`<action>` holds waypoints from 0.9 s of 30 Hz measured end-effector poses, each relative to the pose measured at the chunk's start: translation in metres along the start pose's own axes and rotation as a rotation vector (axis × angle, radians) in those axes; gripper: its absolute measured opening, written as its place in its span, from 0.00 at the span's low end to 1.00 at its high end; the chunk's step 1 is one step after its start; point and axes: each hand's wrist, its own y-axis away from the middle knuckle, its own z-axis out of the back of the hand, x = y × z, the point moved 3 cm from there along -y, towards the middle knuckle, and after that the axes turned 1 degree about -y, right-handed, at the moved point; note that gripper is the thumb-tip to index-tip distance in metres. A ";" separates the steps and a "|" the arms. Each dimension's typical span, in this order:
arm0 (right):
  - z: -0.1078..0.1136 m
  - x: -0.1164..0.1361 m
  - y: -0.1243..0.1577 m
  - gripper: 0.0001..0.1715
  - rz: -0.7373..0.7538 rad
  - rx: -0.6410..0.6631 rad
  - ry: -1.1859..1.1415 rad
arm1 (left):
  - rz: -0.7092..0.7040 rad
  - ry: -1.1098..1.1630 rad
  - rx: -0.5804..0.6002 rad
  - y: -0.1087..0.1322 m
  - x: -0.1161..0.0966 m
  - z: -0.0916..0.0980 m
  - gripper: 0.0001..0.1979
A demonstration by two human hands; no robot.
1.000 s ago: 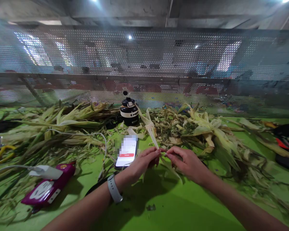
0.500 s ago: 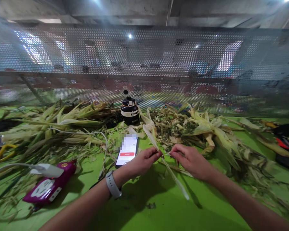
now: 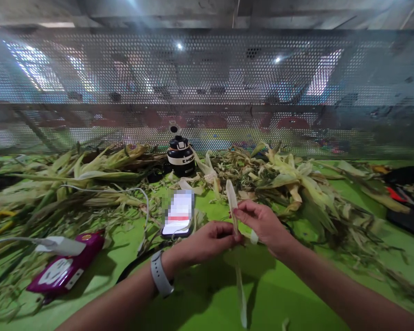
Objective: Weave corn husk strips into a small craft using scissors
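While the left grip (image 3: 212, 240) pinches the husk strip (image 3: 240, 294) mid-length, the right grip (image 3: 265, 225) pinches it just above.

Near my twelve o'clock, the black bottle (image 3: 181, 151) has a pale band (image 3: 175, 160) with dark capitals starting "E N", the rest unclear; between eleven and twelve, the phone screen (image 3: 178, 215) is unreadable.

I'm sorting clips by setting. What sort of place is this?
Probably an indoor workshop or similar workspace: a green tabletop strewn with what look like corn husks, a perforated screen behind it, and a bare grey ceiling overhead.
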 end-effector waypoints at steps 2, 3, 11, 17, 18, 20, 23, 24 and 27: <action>-0.001 -0.003 0.001 0.17 0.005 -0.059 -0.015 | 0.023 0.001 0.014 0.002 0.000 -0.001 0.17; -0.002 -0.004 0.002 0.17 0.015 -0.080 -0.013 | 0.034 0.003 0.023 0.002 0.000 -0.002 0.17; 0.004 0.003 -0.002 0.24 -0.132 0.144 0.020 | 0.106 0.288 -0.081 0.000 0.010 0.002 0.17; 0.026 0.009 -0.004 0.20 -0.177 0.500 0.367 | 0.132 0.489 -0.252 -0.004 0.015 0.012 0.20; 0.027 0.007 -0.004 0.18 -0.176 0.534 0.366 | 0.132 0.454 -0.240 -0.003 0.015 0.012 0.18; 0.027 0.004 -0.004 0.18 -0.161 0.580 0.322 | 0.118 0.359 -0.205 -0.003 0.015 0.011 0.17; 0.024 -0.001 -0.006 0.20 -0.142 0.560 0.258 | 0.090 0.244 -0.160 -0.002 0.015 0.011 0.18; 0.023 -0.003 -0.006 0.20 -0.130 0.538 0.257 | 0.085 0.222 -0.147 -0.002 0.015 0.011 0.18; 0.023 -0.005 -0.009 0.18 -0.065 0.468 0.347 | 0.078 0.196 -0.104 -0.001 0.016 0.010 0.18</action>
